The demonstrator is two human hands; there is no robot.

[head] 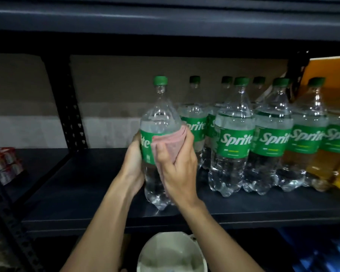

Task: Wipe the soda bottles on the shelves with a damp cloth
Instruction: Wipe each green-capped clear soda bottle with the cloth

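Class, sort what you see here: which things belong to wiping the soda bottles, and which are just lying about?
Job: held bottle; cloth; left hand gripping that bottle; right hand holding the cloth against it; other bottles waiting; shelf.
Lying about: red packs; orange box; white tub, use unclear.
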